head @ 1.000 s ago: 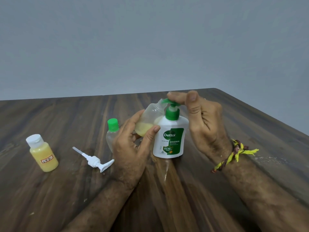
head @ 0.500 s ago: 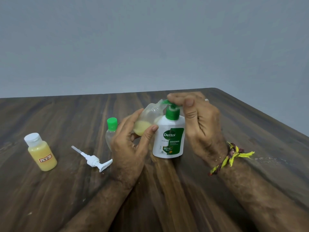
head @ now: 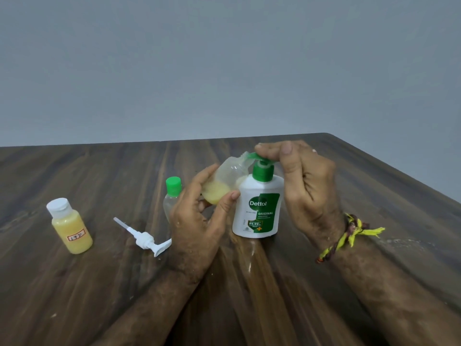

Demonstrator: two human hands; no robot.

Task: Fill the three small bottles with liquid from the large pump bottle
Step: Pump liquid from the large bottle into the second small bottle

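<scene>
The white Dettol pump bottle [head: 258, 208] with a green pump head stands upright near the table's middle. My right hand [head: 304, 186] grips its pump head, thumb and fingers over the top. My left hand [head: 197, 216] holds a clear small bottle [head: 225, 182] tilted, its open mouth at the pump's spout; yellowish liquid sits in its lower part. Behind my left hand stands a clear small bottle with a green cap [head: 172, 193], partly hidden. Far left stands a small bottle with a white cap [head: 71, 227], full of yellow liquid, with a red-marked label.
A loose white pump head with its tube [head: 143, 237] lies on the dark wooden table [head: 324, 283] between the white-capped bottle and my left hand. The table's right edge runs diagonally at the right. A grey wall is behind.
The pump head and my right hand's fingers went down half a second ago and have come back up a little. My left hand keeps the tilted bottle at the spout.
</scene>
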